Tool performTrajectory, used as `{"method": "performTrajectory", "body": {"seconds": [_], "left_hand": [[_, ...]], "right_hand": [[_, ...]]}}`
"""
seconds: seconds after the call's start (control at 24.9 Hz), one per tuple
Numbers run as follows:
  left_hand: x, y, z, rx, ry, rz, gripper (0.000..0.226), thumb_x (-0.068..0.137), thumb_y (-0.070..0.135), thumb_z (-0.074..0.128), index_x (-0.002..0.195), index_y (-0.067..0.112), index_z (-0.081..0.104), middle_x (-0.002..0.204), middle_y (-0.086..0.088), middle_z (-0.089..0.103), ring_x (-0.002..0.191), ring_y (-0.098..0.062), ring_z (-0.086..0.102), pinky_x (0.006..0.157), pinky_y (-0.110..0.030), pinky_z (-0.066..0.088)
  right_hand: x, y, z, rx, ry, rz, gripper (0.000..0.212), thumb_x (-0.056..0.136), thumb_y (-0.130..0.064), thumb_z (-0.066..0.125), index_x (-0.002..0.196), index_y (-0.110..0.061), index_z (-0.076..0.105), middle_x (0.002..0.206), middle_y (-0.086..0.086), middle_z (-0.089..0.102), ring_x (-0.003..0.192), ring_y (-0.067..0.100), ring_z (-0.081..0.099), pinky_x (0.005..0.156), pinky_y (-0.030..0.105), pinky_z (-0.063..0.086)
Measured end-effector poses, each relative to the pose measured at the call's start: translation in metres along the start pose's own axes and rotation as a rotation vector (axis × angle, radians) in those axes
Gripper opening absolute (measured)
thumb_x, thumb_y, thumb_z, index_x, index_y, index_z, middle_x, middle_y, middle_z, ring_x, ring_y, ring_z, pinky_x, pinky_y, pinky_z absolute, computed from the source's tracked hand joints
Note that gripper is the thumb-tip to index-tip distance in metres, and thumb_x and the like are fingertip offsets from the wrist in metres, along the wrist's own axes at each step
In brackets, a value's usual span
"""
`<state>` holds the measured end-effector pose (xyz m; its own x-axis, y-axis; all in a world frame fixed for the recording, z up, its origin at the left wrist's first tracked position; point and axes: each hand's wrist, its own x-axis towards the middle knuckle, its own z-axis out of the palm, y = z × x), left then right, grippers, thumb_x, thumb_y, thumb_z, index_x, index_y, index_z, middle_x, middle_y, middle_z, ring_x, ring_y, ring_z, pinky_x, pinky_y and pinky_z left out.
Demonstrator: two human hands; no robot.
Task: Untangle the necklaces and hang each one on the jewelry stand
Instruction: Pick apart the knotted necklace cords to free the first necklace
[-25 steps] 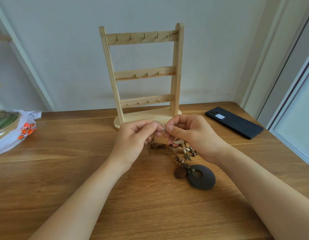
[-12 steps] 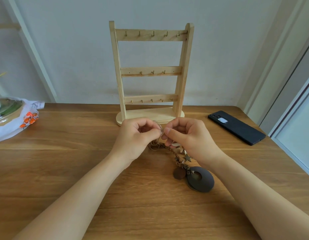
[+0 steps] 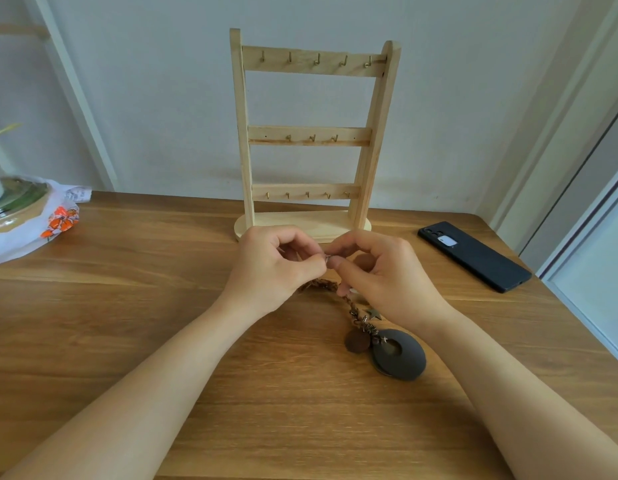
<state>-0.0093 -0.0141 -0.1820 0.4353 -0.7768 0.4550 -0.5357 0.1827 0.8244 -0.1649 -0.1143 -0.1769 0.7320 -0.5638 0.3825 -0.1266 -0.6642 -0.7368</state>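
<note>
Left hand (image 3: 276, 268) nearer stand (image 3: 311, 137); wooden table (image 3: 127, 323).

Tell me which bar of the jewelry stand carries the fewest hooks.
The middle bar: three hooks; the top bar and bottom bar carry five each.

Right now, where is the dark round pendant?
Head view: the pendant lies on the table right of centre, just nearer the person than the right hand, beside a small brown disc, at the end of the necklaces.
</note>
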Motion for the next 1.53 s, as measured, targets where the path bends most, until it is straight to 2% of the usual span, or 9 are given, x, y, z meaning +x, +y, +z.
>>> {"method": "performTrajectory", "body": {"seconds": [0.2,0.36,0.64,0.8,0.93,1.01,1.09,1.25,1.53], "left_hand": [[-0.003,0.0,0.002,0.1,0.032,0.116,0.018,0.073,0.009,0.084,0.072,0.023,0.072,0.069,0.021,0.065,0.066,-0.005,0.056,0.059,-0.012,0.042],[-0.001,0.0,0.002,0.089,0.028,0.054,0.016,0.073,0.011,0.084,0.072,0.024,0.073,0.069,0.023,0.066,0.064,-0.003,0.057,0.059,-0.012,0.042],[0.002,-0.001,0.002,-0.031,-0.056,-0.075,0.014,0.074,0.004,0.075,0.07,0.017,0.071,0.07,0.001,0.068,0.069,-0.018,0.062,0.063,-0.033,0.052],[0.002,0.001,0.003,-0.252,-0.058,-0.207,0.018,0.081,-0.004,0.069,0.071,0.011,0.07,0.065,0.001,0.063,0.066,-0.011,0.054,0.061,-0.024,0.045],[0.003,0.004,0.006,-0.396,-0.066,-0.303,0.027,0.084,-0.005,0.063,0.066,0.015,0.067,0.062,0.004,0.061,0.066,-0.011,0.051,0.06,-0.024,0.041],[0.005,0.005,0.005,-0.463,-0.07,-0.349,0.033,0.086,-0.005,0.059,0.063,0.018,0.066,0.06,0.005,0.057,0.064,-0.012,0.049,0.059,-0.025,0.039],[0.006,0.006,0.003,-0.483,-0.084,-0.353,0.038,0.086,-0.006,0.058,0.06,0.02,0.067,0.061,0.005,0.055,0.062,-0.011,0.047,0.058,-0.025,0.038],[0.005,0.008,0.001,-0.376,-0.148,-0.337,0.038,0.084,-0.004,0.061,0.056,0.021,0.067,0.059,0.004,0.055,0.06,-0.01,0.047,0.056,-0.024,0.039],[0.001,0.011,0.002,-0.309,-0.208,-0.32,0.036,0.084,-0.005,0.061,0.057,0.018,0.067,0.053,0.007,0.057,0.054,-0.004,0.049,0.05,-0.017,0.038]], "right_hand": [[0.0,-0.001,0.001,-0.007,-0.017,0.039,0.006,0.094,-0.008,0.068,0.099,-0.011,0.068,0.068,-0.009,0.067,0.053,0.004,0.067,0.051,0.013,0.047],[0.0,-0.002,0.002,-0.029,0.025,0.011,0.008,0.093,-0.006,0.069,0.098,-0.013,0.068,0.067,-0.011,0.065,0.057,0.004,0.067,0.055,0.013,0.049],[-0.003,-0.003,0.005,-0.03,0.042,-0.044,0.01,0.093,-0.003,0.068,0.097,-0.012,0.068,0.067,-0.01,0.065,0.056,0.005,0.065,0.054,0.008,0.043],[-0.001,-0.004,0.007,0.252,0.045,0.057,0.004,0.095,-0.002,0.065,0.097,-0.006,0.064,0.078,0.004,0.071,0.058,0.01,0.069,0.055,0.017,0.05],[-0.001,-0.005,0.008,0.482,0.042,0.145,0.001,0.097,-0.003,0.062,0.097,-0.003,0.062,0.087,0.014,0.074,0.066,0.024,0.071,0.063,0.038,0.055],[0.001,-0.007,0.005,0.581,0.031,0.214,0.007,0.101,-0.006,0.057,0.099,-0.005,0.063,0.089,0.022,0.074,0.068,0.03,0.072,0.063,0.039,0.055],[0.001,-0.008,0.0,0.508,0.053,0.207,0.01,0.102,-0.01,0.056,0.101,-0.009,0.066,0.083,0.019,0.075,0.067,0.031,0.073,0.061,0.037,0.058],[0.002,-0.004,-0.003,0.111,0.147,-0.048,0.008,0.091,-0.011,0.072,0.096,-0.017,0.075,0.075,0.003,0.067,0.067,0.02,0.064,0.062,0.03,0.053],[0.001,-0.003,-0.002,0.075,0.003,-0.045,0.009,0.083,0.0,0.075,0.085,-0.009,0.076,0.071,-0.001,0.069,0.062,0.003,0.06,0.06,0.016,0.048]]}}
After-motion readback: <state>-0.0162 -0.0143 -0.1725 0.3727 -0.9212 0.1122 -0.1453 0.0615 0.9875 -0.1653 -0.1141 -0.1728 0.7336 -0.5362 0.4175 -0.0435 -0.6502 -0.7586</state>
